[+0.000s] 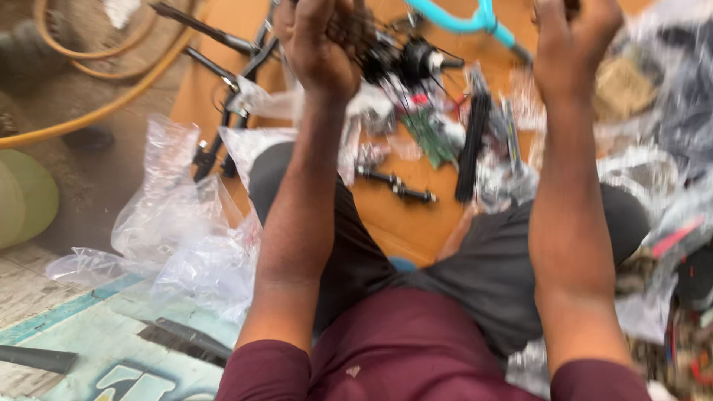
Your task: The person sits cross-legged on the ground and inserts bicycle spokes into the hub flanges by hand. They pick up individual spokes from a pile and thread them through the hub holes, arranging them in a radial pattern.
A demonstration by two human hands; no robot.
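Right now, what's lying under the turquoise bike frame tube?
Under the turquoise tube: a black hub, a bundle of black spokes and a green board on brown cardboard. Clear plastic hides the rest.

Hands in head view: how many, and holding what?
2. Left hand at top centre grips a dark part. Right hand at top right, closed; its contents are cut off. Others may be off-frame.

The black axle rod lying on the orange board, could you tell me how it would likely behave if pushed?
The black axle rod looks round and slim, so it would probably roll. It appears to be metal, likely stiff and heavy for its size.
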